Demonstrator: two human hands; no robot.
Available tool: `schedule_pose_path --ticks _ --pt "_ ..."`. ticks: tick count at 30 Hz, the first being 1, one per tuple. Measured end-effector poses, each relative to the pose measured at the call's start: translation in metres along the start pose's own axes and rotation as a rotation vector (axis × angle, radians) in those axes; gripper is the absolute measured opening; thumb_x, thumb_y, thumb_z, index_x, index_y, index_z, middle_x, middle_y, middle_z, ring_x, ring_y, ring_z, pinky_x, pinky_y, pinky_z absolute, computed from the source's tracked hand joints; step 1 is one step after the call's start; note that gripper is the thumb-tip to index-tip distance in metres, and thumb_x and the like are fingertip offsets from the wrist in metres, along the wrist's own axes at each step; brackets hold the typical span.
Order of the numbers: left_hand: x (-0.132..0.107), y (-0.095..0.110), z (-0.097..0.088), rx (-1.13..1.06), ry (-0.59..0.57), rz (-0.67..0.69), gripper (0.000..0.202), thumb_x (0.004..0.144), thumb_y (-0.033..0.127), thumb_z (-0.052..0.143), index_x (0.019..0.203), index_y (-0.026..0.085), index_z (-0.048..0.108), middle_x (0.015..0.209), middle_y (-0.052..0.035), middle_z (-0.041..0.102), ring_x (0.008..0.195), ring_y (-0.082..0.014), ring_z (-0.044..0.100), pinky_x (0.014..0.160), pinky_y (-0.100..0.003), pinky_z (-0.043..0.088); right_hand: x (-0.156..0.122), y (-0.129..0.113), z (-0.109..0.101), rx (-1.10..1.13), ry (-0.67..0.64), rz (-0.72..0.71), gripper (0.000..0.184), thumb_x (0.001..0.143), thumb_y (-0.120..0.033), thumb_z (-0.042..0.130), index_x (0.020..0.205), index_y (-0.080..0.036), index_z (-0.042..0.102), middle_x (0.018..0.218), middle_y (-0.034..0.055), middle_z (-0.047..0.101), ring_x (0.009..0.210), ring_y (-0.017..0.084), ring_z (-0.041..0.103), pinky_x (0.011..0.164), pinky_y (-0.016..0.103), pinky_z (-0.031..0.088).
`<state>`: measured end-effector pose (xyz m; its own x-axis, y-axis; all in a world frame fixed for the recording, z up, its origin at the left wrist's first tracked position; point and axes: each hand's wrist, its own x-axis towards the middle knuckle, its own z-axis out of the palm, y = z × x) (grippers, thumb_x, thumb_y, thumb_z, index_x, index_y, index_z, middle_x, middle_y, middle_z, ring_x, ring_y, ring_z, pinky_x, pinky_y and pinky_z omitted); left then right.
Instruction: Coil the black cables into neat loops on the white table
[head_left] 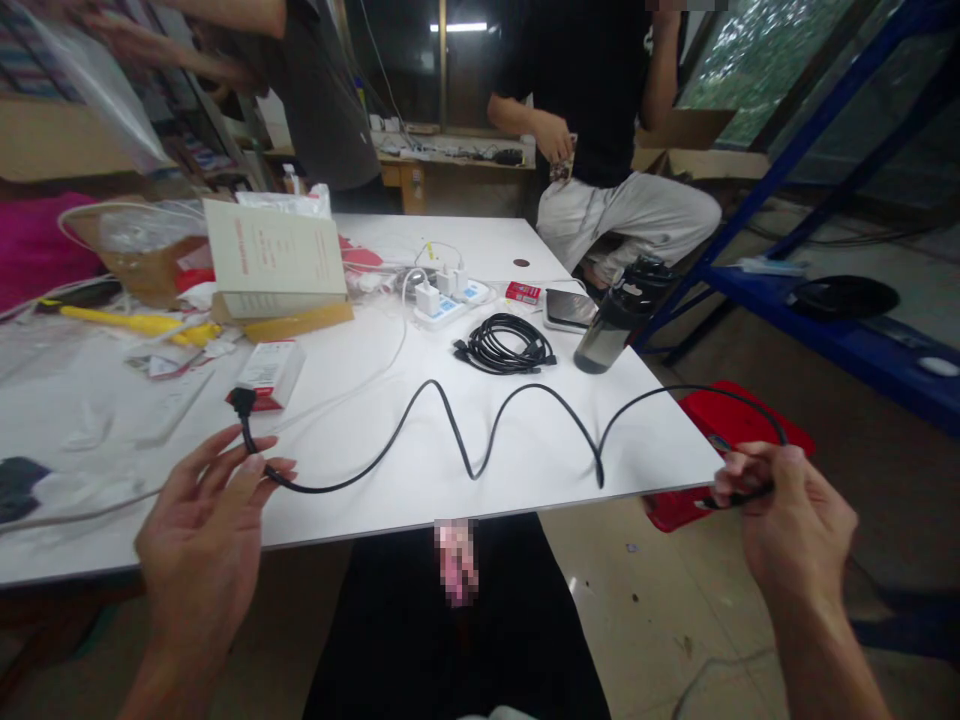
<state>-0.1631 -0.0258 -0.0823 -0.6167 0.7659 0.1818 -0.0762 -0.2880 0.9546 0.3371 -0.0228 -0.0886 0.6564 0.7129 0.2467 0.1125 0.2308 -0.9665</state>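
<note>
A black power cord [532, 387] stretches in loose waves along the near edge of the white table [390, 530]. Just below its angled black plug [242, 401], my left hand [206, 530] pinches the cord between thumb and fingers. At the far right, past the table's corner, my right hand [791, 525] is closed around the cord's other end. A dark tip pokes out from that grip, its shape partly hidden. Behind the plug lies a white and red box [274, 375]. A coil of black cable [506, 345] rests beyond the waves.
A dark bottle [615, 325] and a white power strip [450, 308] with chargers stand farther back. An open cardboard box [277, 260] and a yellow-handled tool [135, 322] are at left. Blue shelving [840, 330] rises on the right, above a red container [675, 510]. Two people are across the table.
</note>
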Motion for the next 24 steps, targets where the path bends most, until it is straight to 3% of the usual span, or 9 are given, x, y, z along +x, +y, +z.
schedule_pose_path --ticks 5,10,14,19,21,24 --pt "-0.003 -0.001 0.001 -0.014 -0.014 -0.017 0.041 0.083 0.026 0.09 0.123 0.029 0.081 0.11 -0.0011 0.081 0.084 -0.0168 0.073 0.089 -0.036 0.063 0.012 -0.006 -0.03 -0.021 0.143 -0.072 0.048 0.075 -0.072 0.085 0.076 -0.025 0.074 0.068 0.0054 0.059 0.053 0.02 0.053 0.043 0.036 0.035" --pt "-0.015 -0.007 0.01 -0.058 -0.059 -0.086 0.048 0.082 0.026 0.091 0.129 0.027 0.08 0.116 -0.0025 0.08 0.087 -0.0144 0.075 0.087 -0.028 0.065 0.006 -0.009 -0.019 0.026 0.083 -0.115 0.05 0.08 -0.07 0.083 0.081 -0.022 0.07 0.068 0.0024 0.06 0.055 0.019 0.054 0.044 0.033 0.039" --pt "-0.029 -0.017 0.024 -0.073 -0.112 -0.244 0.055 0.079 0.031 0.095 0.131 0.026 0.078 0.118 -0.0062 0.08 0.097 -0.0214 0.079 0.082 -0.032 0.068 -0.023 -0.01 0.021 -0.073 -0.085 -0.124 0.046 0.099 -0.066 0.067 0.094 -0.021 0.07 0.08 0.0023 0.067 0.067 0.017 0.063 0.061 0.032 0.051" --pt "-0.053 -0.03 0.053 -0.103 -0.285 -0.438 0.061 0.08 0.037 0.094 0.136 0.022 0.074 0.126 -0.0122 0.079 0.114 -0.0318 0.079 0.089 -0.043 0.07 -0.085 -0.003 0.097 -0.298 -0.605 -0.216 0.039 0.116 -0.05 0.042 0.115 -0.026 0.073 0.117 0.0074 0.076 0.107 0.023 0.071 0.092 0.038 0.055" --pt "-0.059 -0.035 0.067 -0.133 -0.369 -0.493 0.062 0.083 0.039 0.092 0.139 0.022 0.072 0.131 -0.0142 0.078 0.121 -0.0335 0.077 0.095 -0.046 0.068 -0.107 0.003 0.13 -0.303 -0.819 -0.308 0.034 0.117 -0.042 0.039 0.124 -0.026 0.069 0.119 0.0081 0.075 0.112 0.024 0.07 0.096 0.039 0.053" --pt "-0.061 -0.043 0.084 -0.156 -0.452 -0.523 0.059 0.088 0.046 0.088 0.138 0.02 0.072 0.135 -0.0173 0.077 0.127 -0.0354 0.075 0.102 -0.048 0.065 -0.128 0.016 0.172 -0.408 -1.052 -0.57 0.032 0.118 -0.032 0.034 0.12 -0.021 0.064 0.108 0.0098 0.075 0.099 0.024 0.07 0.09 0.039 0.051"
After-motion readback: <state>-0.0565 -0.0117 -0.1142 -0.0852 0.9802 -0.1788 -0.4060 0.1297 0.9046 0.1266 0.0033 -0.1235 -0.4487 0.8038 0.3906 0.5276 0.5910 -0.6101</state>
